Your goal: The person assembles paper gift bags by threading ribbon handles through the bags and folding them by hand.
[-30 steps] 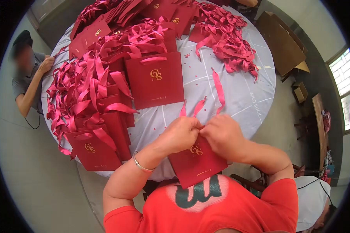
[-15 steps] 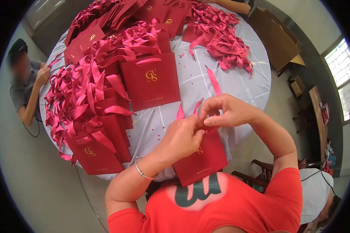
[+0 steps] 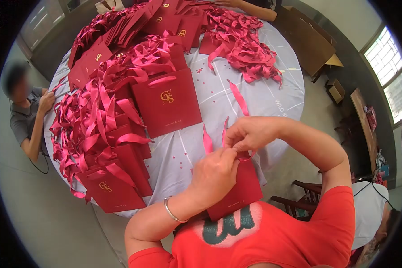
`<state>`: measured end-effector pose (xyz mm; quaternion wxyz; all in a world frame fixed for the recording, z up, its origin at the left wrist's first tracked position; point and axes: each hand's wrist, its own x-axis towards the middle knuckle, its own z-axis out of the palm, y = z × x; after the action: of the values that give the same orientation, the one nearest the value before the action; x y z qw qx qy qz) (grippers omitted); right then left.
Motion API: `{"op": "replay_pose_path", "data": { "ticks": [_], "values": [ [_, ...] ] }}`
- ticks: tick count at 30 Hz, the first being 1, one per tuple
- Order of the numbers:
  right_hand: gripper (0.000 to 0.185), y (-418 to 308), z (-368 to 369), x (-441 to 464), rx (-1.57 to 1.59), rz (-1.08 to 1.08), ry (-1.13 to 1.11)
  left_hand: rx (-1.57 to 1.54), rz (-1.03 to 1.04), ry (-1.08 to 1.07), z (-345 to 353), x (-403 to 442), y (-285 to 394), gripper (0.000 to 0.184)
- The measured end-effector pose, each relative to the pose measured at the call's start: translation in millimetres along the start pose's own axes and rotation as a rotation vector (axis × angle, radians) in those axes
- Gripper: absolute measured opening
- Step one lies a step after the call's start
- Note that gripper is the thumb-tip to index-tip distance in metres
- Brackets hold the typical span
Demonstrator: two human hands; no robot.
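Observation:
A red paper gift bag (image 3: 241,190) leans against my shirt at the near edge of the table. My left hand (image 3: 215,173), a bracelet on its wrist, is closed at the bag's top edge and covers part of its front. Just beyond it, my right hand (image 3: 251,133) pinches at the same spot, its fingertips touching the left ones. Both grip the bag's pink ribbon (image 3: 224,129), mostly hidden by fingers. Another ribbon end (image 3: 207,138) stands up left of it, and a loose ribbon strip (image 3: 238,97) lies farther off on the cloth.
Finished-looking red bags with ribbon handles (image 3: 167,102) stand in rows on the left. A heap of pink ribbons (image 3: 248,49) lies at the far right of the round table (image 3: 288,89). A co-worker (image 3: 27,111) sits at left; another person's arm (image 3: 254,9) reaches in at the top.
Both hands have come closer together, with fingertips now meeting over the bag's top edge. My left hand covers the gold logo that showed before. The view has shifted slightly.

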<state>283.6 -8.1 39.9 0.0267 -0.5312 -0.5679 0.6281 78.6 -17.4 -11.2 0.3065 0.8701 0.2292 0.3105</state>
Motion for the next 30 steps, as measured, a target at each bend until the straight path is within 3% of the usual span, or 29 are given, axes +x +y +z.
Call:
{"op": "replay_pose_path", "data": {
  "ticks": [6,9,13,14,17,18,20,22,25,30],
  "values": [
    [0.022,14.7,-18.6,25.3,0.129,0.074,-0.279,0.039,0.092,0.067,5.4,-4.7,7.6,0.016],
    [0.025,14.3,-10.8,21.6,0.269,0.187,-0.236,0.025,0.087,0.047,6.8,-7.7,3.4,0.016],
    [0.023,20.8,2.8,15.8,0.340,0.144,-0.140,-0.032,0.052,-0.008,3.6,-8.3,5.5,0.016],
    [0.023,23.6,6.1,16.3,0.341,0.149,-0.140,-0.084,-0.037,-0.068,1.0,-6.5,3.2,0.016],
    [0.021,35.0,17.3,18.7,0.491,0.048,0.158,-0.145,-0.179,-0.141,-2.3,2.0,-4.8,0.018],
    [0.021,36.1,16.2,17.2,0.483,0.052,0.155,-0.145,-0.232,-0.159,-2.5,3.8,-6.4,0.018],
    [0.019,32.5,15.3,14.8,0.437,-0.061,0.407,-0.174,-0.248,-0.194,-2.2,3.9,-6.8,0.019],
    [0.018,34.1,10.2,19.1,0.500,-0.185,0.456,-0.200,-0.259,-0.239,-1.2,4.4,-7.6,0.019],
    [0.016,51.5,-0.9,41.4,0.278,-0.311,0.807,-0.176,-0.265,-0.279,3.0,3.7,-10.0,0.020],
    [0.017,52.9,-1.6,56.1,0.265,-0.320,0.838,-0.186,-0.250,-0.246,3.9,3.7,-11.6,0.019]
  ]
}}
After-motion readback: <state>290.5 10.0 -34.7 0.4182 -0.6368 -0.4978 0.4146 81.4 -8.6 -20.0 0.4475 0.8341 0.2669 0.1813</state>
